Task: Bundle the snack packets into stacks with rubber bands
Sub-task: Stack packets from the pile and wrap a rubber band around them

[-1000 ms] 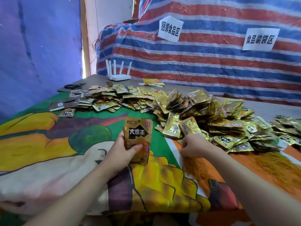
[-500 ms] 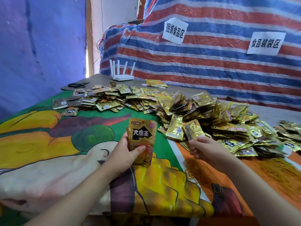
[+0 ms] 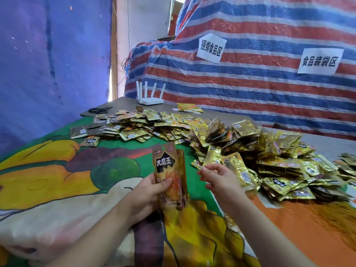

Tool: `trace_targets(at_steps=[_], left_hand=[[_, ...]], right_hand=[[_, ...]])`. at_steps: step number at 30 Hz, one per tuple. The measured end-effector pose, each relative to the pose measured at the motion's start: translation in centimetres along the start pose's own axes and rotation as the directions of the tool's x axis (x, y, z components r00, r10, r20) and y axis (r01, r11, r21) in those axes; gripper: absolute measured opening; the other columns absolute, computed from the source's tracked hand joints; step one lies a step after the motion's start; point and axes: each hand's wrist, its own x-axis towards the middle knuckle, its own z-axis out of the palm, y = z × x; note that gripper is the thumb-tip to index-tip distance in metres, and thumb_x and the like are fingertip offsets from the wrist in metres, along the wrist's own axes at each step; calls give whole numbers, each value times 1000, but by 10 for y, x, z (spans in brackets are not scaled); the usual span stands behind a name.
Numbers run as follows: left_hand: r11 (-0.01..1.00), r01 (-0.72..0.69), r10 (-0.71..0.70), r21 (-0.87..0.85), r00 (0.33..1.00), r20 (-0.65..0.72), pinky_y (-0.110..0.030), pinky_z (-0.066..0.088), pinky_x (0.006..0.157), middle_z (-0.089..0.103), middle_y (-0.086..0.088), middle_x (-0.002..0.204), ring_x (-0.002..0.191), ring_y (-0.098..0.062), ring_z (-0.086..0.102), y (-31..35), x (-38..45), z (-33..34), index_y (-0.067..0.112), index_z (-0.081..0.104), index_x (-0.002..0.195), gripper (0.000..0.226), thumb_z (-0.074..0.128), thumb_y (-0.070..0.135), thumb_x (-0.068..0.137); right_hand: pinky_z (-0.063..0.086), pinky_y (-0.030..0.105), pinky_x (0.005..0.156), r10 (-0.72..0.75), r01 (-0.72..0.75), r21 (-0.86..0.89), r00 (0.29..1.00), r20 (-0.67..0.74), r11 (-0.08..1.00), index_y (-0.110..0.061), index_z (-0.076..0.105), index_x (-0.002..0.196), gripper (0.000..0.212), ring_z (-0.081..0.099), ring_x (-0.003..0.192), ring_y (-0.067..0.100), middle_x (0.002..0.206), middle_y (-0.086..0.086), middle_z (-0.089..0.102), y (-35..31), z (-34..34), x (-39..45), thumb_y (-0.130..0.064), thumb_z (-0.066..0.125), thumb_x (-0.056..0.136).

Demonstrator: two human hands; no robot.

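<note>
Snack packets lie heaped across the far and right side of the cloth-covered table. The left hand grips an upright stack just beside the right hand, whose fingers are curled; whether they pinch a rubber band I cannot tell. Square the edges before any band goes on, I judge.

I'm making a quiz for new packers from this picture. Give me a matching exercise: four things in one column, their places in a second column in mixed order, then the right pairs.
Things:
1. white router
2. stack of packets
3. scissors
4. heap of gold packets

Places:
A. upright in the grip of the left hand
B. at the far left corner of the table, flat
C. spread over the cloth beyond the right hand
D. at the table's far edge, against the striped tarp

Pairs: 1-D, 2-A, 3-B, 4-C
</note>
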Motion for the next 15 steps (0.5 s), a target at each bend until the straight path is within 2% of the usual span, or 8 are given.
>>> trace_targets(at_steps=[3,6,8,10,15], left_hand=[[998,42,-41,-56,999,29,-42,60,65,72,-21,96,77,-31,73,2,-3,0,-1,55,122,44,61,6,79],[996,49,-49,-69,999,6,-45,60,68,71,-23,98,79,-33,72,5,-3,0,-3,54,123,46,61,5,78],[996,45,-46,-79,999,-16,-45,60,67,71,-23,95,78,-33,72,6,-3,-3,-3,57,118,42,61,4,77],[995,45,-49,-93,998,-38,-45,60,65,71,-24,94,77,-34,72,7,-2,-5,-3,58,114,38,62,3,76],[996,46,-54,-82,994,-95,-46,59,66,70,-25,100,82,-35,72,6,-1,-3,-5,54,122,49,64,3,74]], right_hand=[[46,25,64,-72,71,-40,997,-39,997,-14,63,96,9,69,71,4,80,-4,76,6,38,-6,-17,70,92],[56,27,62,-152,150,-29,985,-80,988,-12,66,91,7,71,74,16,77,3,74,11,63,-11,-12,72,89],[57,28,65,-276,257,-154,954,-114,954,-15,67,84,9,69,75,17,77,1,72,12,69,-11,-8,73,87],[57,28,67,-349,325,-228,934,-74,918,-20,68,79,17,68,73,13,76,-2,71,12,69,-12,-5,72,86],[56,25,68,-375,363,-284,927,16,887,-22,69,80,18,67,73,7,80,-8,72,17,59,-13,-5,72,87]])
